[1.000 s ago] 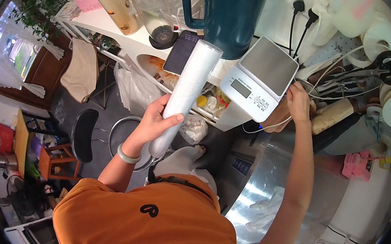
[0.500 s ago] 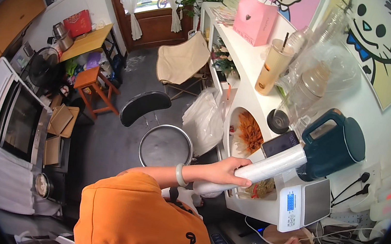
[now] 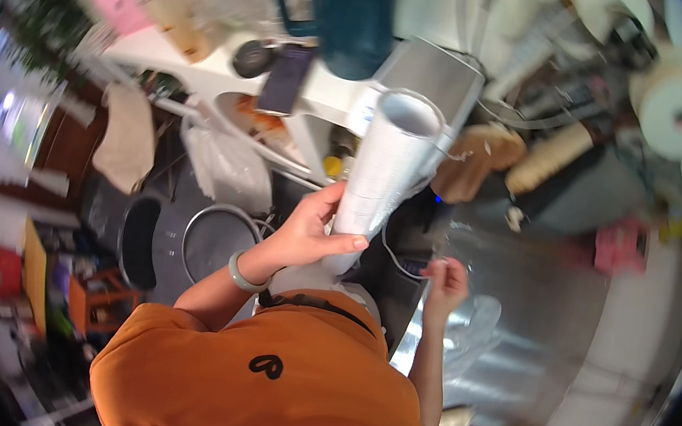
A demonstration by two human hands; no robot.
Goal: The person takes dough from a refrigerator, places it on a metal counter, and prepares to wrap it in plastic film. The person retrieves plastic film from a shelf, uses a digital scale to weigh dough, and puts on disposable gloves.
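Upright in front of me, a long whitish roll of plastic film [image 3: 375, 179] shows its hollow core at the top. My left hand [image 3: 309, 230], with a pale bangle on the wrist, is wrapped round the roll's lower part. To the right of it, my right hand [image 3: 446, 285] is raised with fingers curled together in a pinch. What those fingers hold, if anything, is too blurred to make out. A clear plastic sheet or bag [image 3: 476, 327] lies on the metal counter [image 3: 534, 301] beside my right forearm.
Beyond the roll stand a dark teal pitcher [image 3: 348, 14], a phone [image 3: 287, 79] and a partly hidden kitchen scale [image 3: 430, 79]. A wooden board [image 3: 477, 157] and a pale cylindrical object [image 3: 548, 159] lie right of them. A round-seated chair [image 3: 222, 245] is at left.
My view has swung right toward the metal counter. The roll, still in my left hand, has gone from slanting to nearly upright. My right hand has come away from the wooden board, closer to my body.
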